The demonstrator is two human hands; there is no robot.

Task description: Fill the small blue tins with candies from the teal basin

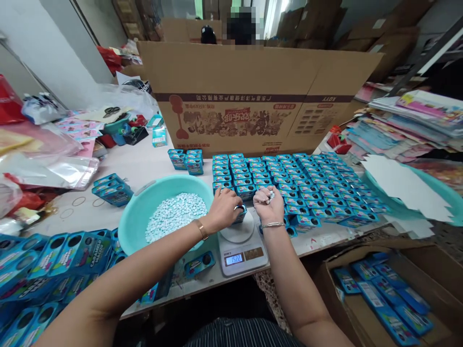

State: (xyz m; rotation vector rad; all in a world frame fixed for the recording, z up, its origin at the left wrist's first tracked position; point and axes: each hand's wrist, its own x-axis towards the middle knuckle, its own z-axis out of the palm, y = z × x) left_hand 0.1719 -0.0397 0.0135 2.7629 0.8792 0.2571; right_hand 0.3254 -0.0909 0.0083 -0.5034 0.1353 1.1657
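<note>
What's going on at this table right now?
A person's left hand holds a small blue box on a white kitchen scale, while the right hand cups a few pale candies. A teal basin of candies sits to the left, with rows of blue boxes behind.

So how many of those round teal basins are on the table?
2: one basin full of small candies beside the left hand; another basin at the right edge, mostly covered by white paper.
</note>
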